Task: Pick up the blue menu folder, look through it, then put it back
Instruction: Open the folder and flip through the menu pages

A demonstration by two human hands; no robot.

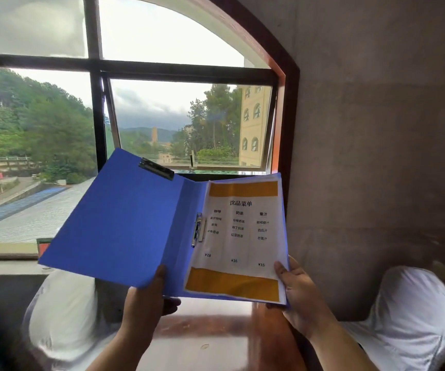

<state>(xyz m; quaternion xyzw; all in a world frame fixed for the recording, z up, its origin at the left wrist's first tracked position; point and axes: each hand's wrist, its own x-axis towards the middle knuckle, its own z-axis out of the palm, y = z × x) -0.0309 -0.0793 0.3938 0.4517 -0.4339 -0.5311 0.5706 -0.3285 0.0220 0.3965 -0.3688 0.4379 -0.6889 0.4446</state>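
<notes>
Our left hand pinches the lower edge of the open cover, thumb on the inner face and fingers curled beneath. Our right hand clamps the lower right corner of the page side, thumb lying along the sheet's margin and fingers hidden behind the board. Both hands are thus closed on the blue menu folder, which is held open in the air above the wooden worktop, in front of the arched window.

The folder lies spread like an open book, its spine running from low near us up and away, tilted slightly to the right. The long axis of each leaf follows that spine. The left leaf rises toward the window and carries a metal clip at its top edge. The right leaf holds the printed drinks menu under a side clamp.

We judge the folder light and fairly stiff, a thin board that flexes at the hinge. The smooth cover may slip, so a grip near the lower edges, close to the spine, gives the best control. The loose sheets look thin and could crease under the thumb.

White cushions flank the worktop.
</notes>
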